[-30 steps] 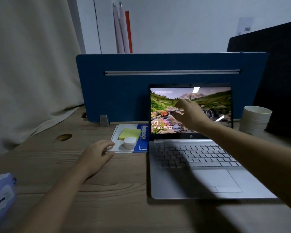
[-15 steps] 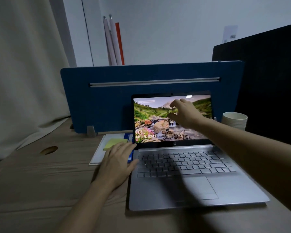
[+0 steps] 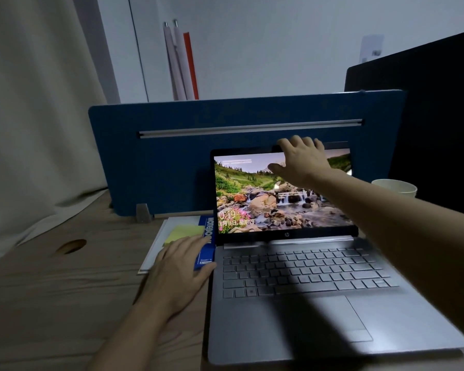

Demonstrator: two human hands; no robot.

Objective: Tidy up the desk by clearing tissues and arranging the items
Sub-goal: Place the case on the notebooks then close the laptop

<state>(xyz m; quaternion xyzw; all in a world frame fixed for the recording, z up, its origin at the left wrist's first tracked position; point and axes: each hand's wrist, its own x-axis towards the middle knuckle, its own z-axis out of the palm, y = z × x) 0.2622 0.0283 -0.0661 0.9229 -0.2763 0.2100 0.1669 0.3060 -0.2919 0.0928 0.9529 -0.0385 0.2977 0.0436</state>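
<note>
A silver laptop (image 3: 306,277) stands open on the wooden desk (image 3: 51,303), its screen (image 3: 252,199) lit with a landscape picture. My right hand (image 3: 300,162) is at the top edge of the lid, fingers over the rim and thumb on the front of the screen. My left hand (image 3: 180,269) lies flat with straight fingers on a blue and white notebook (image 3: 206,228), right beside the laptop's left edge. A yellow sticky-note pad (image 3: 185,231) shows on the notebook just beyond my fingertips. No tissue is in view.
A blue divider panel (image 3: 158,162) stands close behind the laptop. A stack of paper cups (image 3: 397,187) sits at the right behind my forearm. A cable hole (image 3: 71,246) is in the desk at the left, by a curtain. A dark panel rises at the far right.
My right hand rose from the middle of the screen to the lid's top edge. My left hand slid right onto the notebook, covering the small white round container. The view moved closer.
</note>
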